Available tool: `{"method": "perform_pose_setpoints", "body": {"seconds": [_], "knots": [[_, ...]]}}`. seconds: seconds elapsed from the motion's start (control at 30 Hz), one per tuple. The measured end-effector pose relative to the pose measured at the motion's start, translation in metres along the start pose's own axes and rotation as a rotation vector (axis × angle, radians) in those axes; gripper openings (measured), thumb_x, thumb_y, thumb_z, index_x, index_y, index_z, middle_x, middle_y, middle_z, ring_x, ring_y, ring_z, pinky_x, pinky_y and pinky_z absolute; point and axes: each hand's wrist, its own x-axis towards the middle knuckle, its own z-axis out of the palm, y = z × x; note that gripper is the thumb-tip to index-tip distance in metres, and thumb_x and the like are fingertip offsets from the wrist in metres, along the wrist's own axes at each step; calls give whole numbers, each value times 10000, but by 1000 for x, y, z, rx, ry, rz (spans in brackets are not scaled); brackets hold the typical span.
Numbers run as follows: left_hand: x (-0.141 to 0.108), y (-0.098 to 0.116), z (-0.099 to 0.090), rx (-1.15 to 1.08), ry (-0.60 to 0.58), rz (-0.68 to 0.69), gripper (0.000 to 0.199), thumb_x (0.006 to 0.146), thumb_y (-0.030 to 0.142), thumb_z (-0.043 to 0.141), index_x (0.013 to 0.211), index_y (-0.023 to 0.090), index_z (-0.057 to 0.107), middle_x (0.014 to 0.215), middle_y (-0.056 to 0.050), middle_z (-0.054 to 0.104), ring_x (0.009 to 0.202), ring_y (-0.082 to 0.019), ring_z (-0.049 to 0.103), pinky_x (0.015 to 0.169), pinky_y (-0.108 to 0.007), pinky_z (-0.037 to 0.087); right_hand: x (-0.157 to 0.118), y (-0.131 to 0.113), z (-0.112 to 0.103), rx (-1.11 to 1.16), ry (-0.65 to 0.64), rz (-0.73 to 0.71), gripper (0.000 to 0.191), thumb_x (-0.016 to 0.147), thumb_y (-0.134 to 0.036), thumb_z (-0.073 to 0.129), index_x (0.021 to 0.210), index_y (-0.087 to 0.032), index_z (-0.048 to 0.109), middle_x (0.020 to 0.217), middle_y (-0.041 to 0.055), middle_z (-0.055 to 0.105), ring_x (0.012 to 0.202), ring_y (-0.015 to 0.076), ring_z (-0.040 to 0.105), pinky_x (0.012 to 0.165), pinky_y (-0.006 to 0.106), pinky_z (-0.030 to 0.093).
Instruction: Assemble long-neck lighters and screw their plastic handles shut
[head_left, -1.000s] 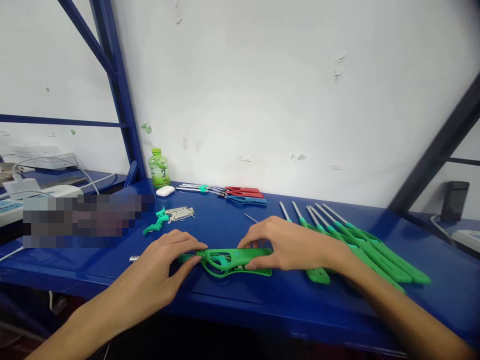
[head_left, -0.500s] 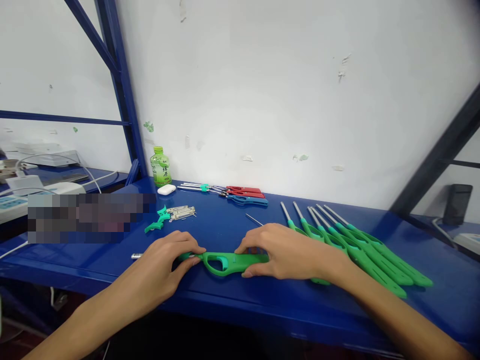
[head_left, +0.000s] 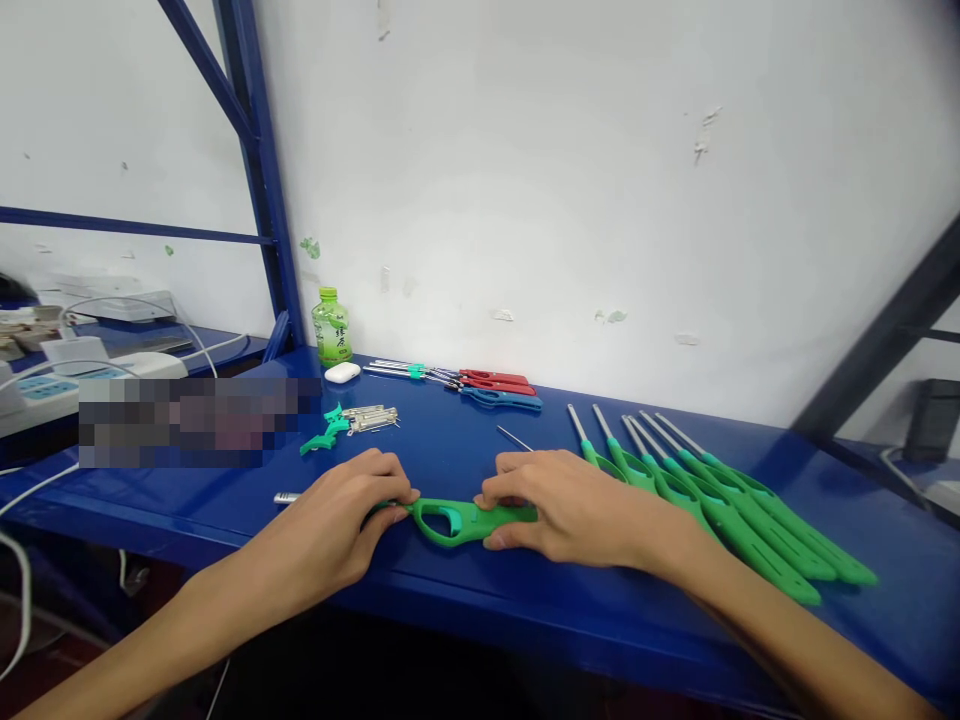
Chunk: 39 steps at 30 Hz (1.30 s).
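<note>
A green long-necked lighter lies crosswise near the table's front edge, its metal tip poking out past my left wrist. My left hand pinches it where the neck meets the handle. Around the handle's right part, the fingers of my right hand are closed, hiding its end. Several green lighters are fanned out on the right, partly behind my right forearm. Beyond my hands are a thin metal rod, teal plastic pieces and small metal parts.
Red lighters and a blue lighter lie near the wall. A green bottle and a white case stand at the back left of the blue table. Further left are a power strip and cables.
The whole view has shifted slightly. My left fingers have closed in nearer the handle, covering more of the lighter's neck. My right hand keeps its hold.
</note>
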Motion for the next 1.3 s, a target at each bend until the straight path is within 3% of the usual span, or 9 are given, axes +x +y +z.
{"method": "perform_pose_setpoints", "body": {"seconds": [0.3, 0.53, 0.7, 0.87, 0.97, 1.07, 1.3], "knots": [[0, 15, -2, 105, -32, 9, 355, 1030, 158, 373, 893, 234, 692, 927, -47, 650, 813, -204, 624, 712, -317, 505, 0, 1, 0, 52, -12, 12, 282, 942, -501, 732, 1056, -243, 719, 946, 26, 649, 865, 211, 617, 738, 308, 403], [-2, 11, 1, 113, -27, 26, 368, 1043, 161, 373, 923, 232, 713, 949, -55, 661, 855, -212, 623, 776, -332, 529, 2, 4, 1, 87, -21, 32, 327, 924, -531, 740, 1070, -240, 706, 985, 27, 666, 889, 214, 617, 759, 327, 410], [-15, 2, -5, 91, -51, 6, 337, 1050, 216, 460, 1230, 320, 726, 1196, -42, 679, 1070, -205, 668, 940, -310, 556, 2, 4, 1, 105, -33, 63, 347, 912, -512, 756, 1105, -230, 696, 1038, 43, 684, 922, 226, 622, 801, 347, 424], [-29, -15, -15, 194, -23, -93, 407, 1050, 380, 516, 1442, 367, 622, 1396, -62, 638, 1256, -285, 642, 1036, -388, 550, 2, 3, 2, 112, -59, 99, 354, 930, -513, 730, 1152, -240, 687, 1074, 51, 679, 930, 233, 621, 788, 349, 427], [-27, -21, -18, 160, -17, -137, 338, 1035, 468, 546, 1260, 312, 744, 1253, -65, 709, 1134, -275, 698, 982, -363, 567, 2, 2, 1, 139, -67, 113, 373, 936, -519, 720, 1167, -229, 678, 1098, 60, 678, 945, 236, 623, 802, 356, 431], [-20, -17, -17, 87, -45, -138, 270, 1048, 427, 522, 1073, 290, 754, 1106, -28, 734, 1010, -224, 711, 898, -312, 563, 2, 1, 0, 161, -72, 120, 402, 929, -533, 718, 1181, -222, 673, 1101, 65, 683, 945, 237, 621, 801, 352, 432], [-20, -14, -7, 89, 23, -145, 214, 1047, 427, 521, 1077, 277, 670, 1051, -16, 726, 962, -228, 694, 804, -321, 547, 6, 3, 3, 154, -75, 7, 286, 1005, -445, 604, 1158, -205, 637, 940, 43, 691, 734, 187, 569, 632, 312, 369]]}}
